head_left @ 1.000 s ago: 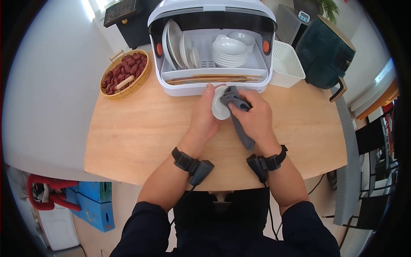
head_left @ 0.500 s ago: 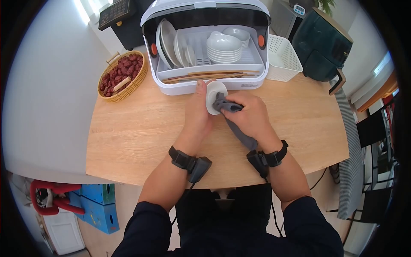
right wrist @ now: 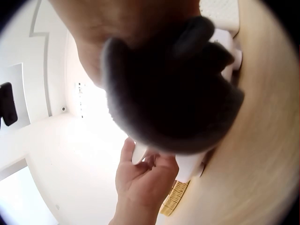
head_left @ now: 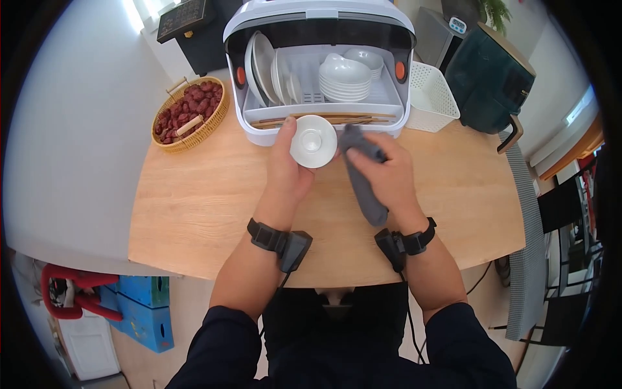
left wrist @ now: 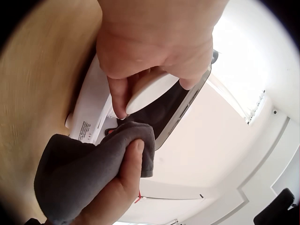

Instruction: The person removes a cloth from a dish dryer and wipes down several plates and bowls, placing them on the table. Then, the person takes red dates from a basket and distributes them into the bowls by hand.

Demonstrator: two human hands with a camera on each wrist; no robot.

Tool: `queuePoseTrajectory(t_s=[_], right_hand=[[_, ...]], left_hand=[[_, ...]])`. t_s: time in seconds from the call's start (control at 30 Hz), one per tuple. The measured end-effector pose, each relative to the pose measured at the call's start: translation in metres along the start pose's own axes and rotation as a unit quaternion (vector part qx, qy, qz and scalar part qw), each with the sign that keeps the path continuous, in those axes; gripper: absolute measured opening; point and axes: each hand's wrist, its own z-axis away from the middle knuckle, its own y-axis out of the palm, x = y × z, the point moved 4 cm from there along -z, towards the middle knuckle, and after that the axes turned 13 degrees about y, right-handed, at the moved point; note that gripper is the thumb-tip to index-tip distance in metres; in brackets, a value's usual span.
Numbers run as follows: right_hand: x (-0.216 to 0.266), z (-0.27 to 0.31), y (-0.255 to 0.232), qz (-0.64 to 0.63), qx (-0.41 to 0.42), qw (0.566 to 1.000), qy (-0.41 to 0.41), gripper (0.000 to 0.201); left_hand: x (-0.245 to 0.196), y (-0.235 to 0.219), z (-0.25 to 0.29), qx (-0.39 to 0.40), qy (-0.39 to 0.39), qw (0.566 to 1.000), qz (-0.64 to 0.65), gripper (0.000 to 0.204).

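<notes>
My left hand [head_left: 285,170] grips a small round white dish [head_left: 313,157] by its rim, thumb at the left edge and fingers behind. A raised ring shows at the dish's middle, facing up toward the head camera. In the left wrist view the dish [left wrist: 152,93] appears nearly edge-on between thumb and fingers. To its right, my right hand [head_left: 393,175] holds a bunched dark grey cloth [head_left: 364,185], whose loose end hangs toward the wrist. A narrow gap separates cloth and dish in the head view. The cloth [right wrist: 168,103] hides most of the right fingers in the right wrist view.
Just beyond the hands stands an open white dish cabinet [head_left: 259,135] with plates [head_left: 262,65], stacked bowls [head_left: 345,81] and chopsticks [head_left: 337,118]. A wicker basket [head_left: 210,129] of dark red fruit is at the left. A white perforated basket [head_left: 433,97] and dark green air fryer [head_left: 489,78] stand right.
The cloth was inside the dish earlier; my right hand has drawn it off to the right. My left hand has shifted left and turned the dish to face the head camera.
</notes>
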Motion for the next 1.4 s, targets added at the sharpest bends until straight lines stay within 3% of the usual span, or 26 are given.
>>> queuePoseTrajectory(t_s=[0.03,0.07,0.13,0.2,0.27,0.3,0.37,0.4,0.47,0.5,0.53,0.6,0.63,0.7,0.73,0.8,0.83,0.9,1.13,1.2,1.33,1.4], right_hand=[[-0.010,-0.002,-0.002,-0.120,0.024,0.980,0.156,0.034],[-0.010,-0.003,-0.002,-0.117,0.026,0.981,0.154,0.034],[-0.019,-0.004,0.004,-0.313,0.086,0.912,0.250,0.035],[-0.018,-0.001,0.008,-0.319,0.070,0.910,0.257,0.035],[-0.011,-0.001,0.005,-0.357,0.050,0.904,0.229,0.035],[-0.011,0.000,0.005,-0.355,0.052,0.905,0.228,0.035],[-0.002,0.003,0.005,-0.281,0.084,0.949,0.113,0.036],[-0.001,0.006,0.008,-0.281,0.085,0.949,0.113,0.036],[0.009,0.014,0.019,-0.256,0.115,0.953,0.119,0.037],[0.019,0.019,0.017,-0.283,0.149,0.931,0.174,0.039],[0.013,0.017,0.018,-0.284,0.150,0.931,0.174,0.039],[0.011,0.015,0.017,-0.088,0.111,0.989,-0.044,0.038],[0.012,0.016,0.018,-0.090,0.110,0.989,-0.044,0.038],[0.028,0.023,0.017,0.036,0.049,0.976,-0.207,0.037],[0.030,0.024,0.015,0.036,0.049,0.976,-0.207,0.037],[0.034,0.024,0.007,0.044,0.002,0.983,-0.178,0.032],[0.037,0.025,0.006,0.045,0.001,0.983,-0.176,0.032],[0.025,0.019,0.005,-0.146,0.009,0.988,0.055,0.031],[-0.004,0.014,0.020,-0.243,0.060,0.941,0.226,0.039],[-0.004,0.015,0.021,-0.213,0.081,0.935,0.273,0.045],[-0.013,0.017,0.028,-0.240,0.122,0.909,0.317,0.050],[-0.022,0.020,0.030,-0.215,0.176,0.867,0.414,0.050]], left_hand=[[-0.003,0.005,0.003,0.020,-0.007,0.999,0.030,0.048],[-0.003,0.008,0.005,0.040,-0.015,0.997,0.060,0.046],[0.010,0.004,0.006,0.010,0.009,1.000,0.004,0.042],[0.020,-0.006,0.006,-0.021,0.029,0.998,-0.053,0.039],[0.020,-0.009,0.005,0.031,0.065,0.954,-0.292,0.035],[0.024,-0.009,0.006,0.029,0.066,0.954,-0.290,0.035],[0.039,-0.004,0.013,0.031,-0.013,0.969,-0.246,0.031],[0.039,-0.006,0.016,0.030,-0.012,0.969,-0.246,0.031],[0.048,-0.004,0.024,0.046,-0.119,0.988,-0.087,0.026],[0.049,-0.003,0.025,0.027,-0.141,0.987,-0.070,0.021],[0.049,-0.008,0.022,0.027,-0.140,0.987,-0.071,0.021],[0.052,-0.014,0.019,0.071,-0.205,0.974,0.070,0.020],[0.051,-0.009,0.020,0.071,-0.205,0.974,0.068,0.020],[0.047,-0.003,0.018,-0.027,-0.119,0.993,-0.009,0.019],[0.047,0.001,0.022,-0.026,-0.119,0.993,-0.010,0.019],[0.042,0.011,0.027,0.074,-0.037,0.991,-0.102,0.025],[0.044,0.005,0.026,0.075,-0.039,0.991,-0.102,0.025],[0.054,-0.007,0.026,0.188,-0.105,0.967,-0.136,0.034],[0.043,0.007,0.030,0.084,0.023,0.975,-0.203,0.047],[0.038,0.007,0.026,0.095,0.154,0.937,-0.298,0.050],[0.026,0.008,0.028,0.050,0.221,0.906,-0.357,0.047],[0.014,0.005,0.023,0.088,0.230,0.851,-0.464,0.038]])
